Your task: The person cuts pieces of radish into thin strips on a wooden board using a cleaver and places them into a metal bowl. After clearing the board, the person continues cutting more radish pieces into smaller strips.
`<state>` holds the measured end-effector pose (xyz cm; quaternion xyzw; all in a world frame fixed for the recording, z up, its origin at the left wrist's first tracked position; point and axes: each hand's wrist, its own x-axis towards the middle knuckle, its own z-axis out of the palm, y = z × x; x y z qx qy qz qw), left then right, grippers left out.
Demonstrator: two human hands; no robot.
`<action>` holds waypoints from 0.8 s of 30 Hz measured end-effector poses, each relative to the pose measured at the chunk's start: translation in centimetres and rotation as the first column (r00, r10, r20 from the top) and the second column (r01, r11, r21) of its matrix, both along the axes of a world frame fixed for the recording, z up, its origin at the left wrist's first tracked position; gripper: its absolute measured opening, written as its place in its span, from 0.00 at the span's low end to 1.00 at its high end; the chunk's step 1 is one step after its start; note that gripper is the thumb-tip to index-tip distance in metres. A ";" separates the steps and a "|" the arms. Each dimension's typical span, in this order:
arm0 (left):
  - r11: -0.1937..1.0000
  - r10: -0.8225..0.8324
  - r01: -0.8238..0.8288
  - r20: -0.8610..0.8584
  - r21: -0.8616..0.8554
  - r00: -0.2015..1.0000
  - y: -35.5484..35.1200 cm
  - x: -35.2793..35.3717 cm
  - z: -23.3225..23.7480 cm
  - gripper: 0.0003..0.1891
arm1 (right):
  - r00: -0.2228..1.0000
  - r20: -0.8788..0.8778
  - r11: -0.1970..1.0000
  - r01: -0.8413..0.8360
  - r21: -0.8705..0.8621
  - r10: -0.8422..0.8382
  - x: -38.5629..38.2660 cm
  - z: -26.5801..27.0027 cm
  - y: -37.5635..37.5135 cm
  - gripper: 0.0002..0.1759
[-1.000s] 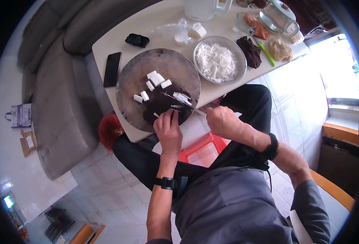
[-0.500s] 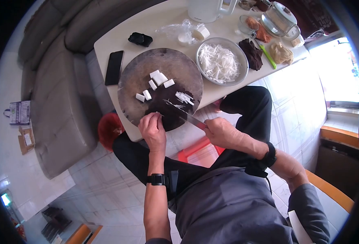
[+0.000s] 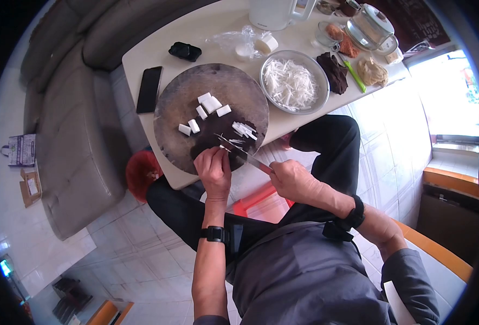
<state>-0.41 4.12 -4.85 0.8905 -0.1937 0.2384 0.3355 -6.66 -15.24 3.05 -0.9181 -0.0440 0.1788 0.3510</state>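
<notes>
My right hand is closed round the handle of a knife, whose blade slants over the lower right of a round wooden chopping board. At the blade's left side, my left hand has its fingertips pinched on a small white piece, mostly hidden by the fingers. Several white blocks, perhaps radish, lie on the upper middle of the board. Thin white strips are heaped just beyond the blade. To the board's right stands a metal bowl filled with white shreds.
A phone and a black object lie left and behind the board. Behind the bowl are a plastic bag, a white jug, a glass pot and a green-handled tool. Below are a red bin and red stool.
My left hand has moved right and slightly up towards the blade, and a white piece now shows at its fingertips. The knife has stayed almost in place.
</notes>
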 end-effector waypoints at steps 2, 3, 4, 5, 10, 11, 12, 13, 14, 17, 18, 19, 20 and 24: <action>1.000 0.001 -0.001 -0.002 -0.008 1.000 0.1 0.0 -0.2 0.07 | 1.000 -0.011 1.000 0.000 -0.007 0.000 0.0 0.3 0.1 0.09; 1.000 0.002 -0.002 -0.005 -0.016 1.000 0.0 0.0 -0.3 0.07 | 1.000 -0.023 1.000 0.000 -0.014 -0.001 0.0 0.5 0.1 0.09; 1.000 0.000 0.000 -0.007 -0.017 1.000 0.0 0.0 -0.4 0.07 | 1.000 -0.025 1.000 0.002 -0.015 -0.003 0.1 0.7 0.1 0.09; 1.000 0.002 -0.002 -0.002 -0.026 1.000 0.0 0.0 -0.5 0.07 | 0.997 -0.081 0.999 0.004 -0.034 -0.006 0.2 1.0 0.2 0.08; 0.999 0.004 -0.003 0.008 -0.041 1.000 0.1 0.0 -0.4 0.07 | 0.989 -0.148 0.997 -0.013 -0.081 0.000 0.2 1.0 0.4 0.07; 0.999 0.002 -0.001 0.008 -0.040 1.000 0.0 0.0 -0.3 0.08 | 0.989 -0.145 0.996 -0.020 -0.090 0.007 0.2 1.0 0.5 0.06; 0.999 0.000 0.000 0.009 -0.038 1.000 0.0 0.0 -0.3 0.08 | 0.990 -0.143 0.995 -0.027 -0.099 0.013 0.2 1.0 0.5 0.06; 0.999 0.001 -0.001 0.008 -0.040 1.000 0.1 0.0 -0.3 0.08 | 0.990 -0.144 0.995 -0.028 -0.100 0.014 0.2 1.0 0.5 0.06; 0.999 -0.003 0.003 0.006 -0.043 1.000 0.1 0.0 -0.3 0.08 | 0.992 -0.126 0.994 -0.042 -0.098 0.030 0.3 0.9 0.5 0.06; 0.999 -0.011 0.012 0.004 -0.053 1.000 0.2 0.1 -0.4 0.08 | 0.993 -0.099 0.991 -0.069 -0.114 0.058 0.5 0.9 0.7 0.05; 0.998 -0.015 0.016 0.006 -0.055 1.000 0.2 0.1 -0.5 0.08 | 0.994 -0.087 0.988 -0.082 -0.129 0.071 0.6 0.9 0.9 0.05; 0.998 -0.016 0.017 0.008 -0.058 1.000 0.2 0.1 -0.5 0.08 | 0.994 -0.086 0.988 -0.081 -0.131 0.070 0.8 0.9 1.2 0.05; 0.998 -0.019 0.020 0.010 -0.058 1.000 0.2 0.1 -0.5 0.08 | 0.995 -0.081 0.987 -0.074 -0.144 0.063 1.0 0.8 1.5 0.06; 0.999 -0.008 0.010 0.033 -0.049 0.999 0.2 0.1 -0.7 0.08 | 0.997 0.007 0.983 -0.075 -0.166 0.077 1.5 0.2 2.5 0.06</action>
